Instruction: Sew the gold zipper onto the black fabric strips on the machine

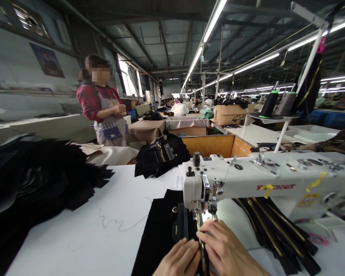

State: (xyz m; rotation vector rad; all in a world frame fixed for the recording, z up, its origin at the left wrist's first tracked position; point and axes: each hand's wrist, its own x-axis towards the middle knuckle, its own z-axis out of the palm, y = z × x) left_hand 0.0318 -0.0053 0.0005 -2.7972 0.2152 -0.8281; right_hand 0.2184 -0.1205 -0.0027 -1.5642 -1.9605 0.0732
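A black fabric panel (pixel 154 234) lies flat on the white table, its right part under the head of a white sewing machine (pixel 241 178). On the panel are a dark flap piece (pixel 176 229) and a small metal ring (pixel 174 209). A black zipper (pixel 201 245) with gold teeth runs lengthwise beneath the presser foot. My left hand (pixel 179 258) rests with fingers stretched flat on the panel, left of the zipper. Close to the needle area, my right hand (pixel 225 245) has its fingertips closed on the zipper's right side. The needle point is hidden.
Cut black pieces (pixel 46 172) are heaped at the left. A stack of black panels (pixel 163 153) sits behind the machine head. Several gold-toothed zipper strips (pixel 273 226) lie under the machine arm. Thread cones (pixel 269 102) stand at right. A person in an apron (pixel 106 103) stands beyond.
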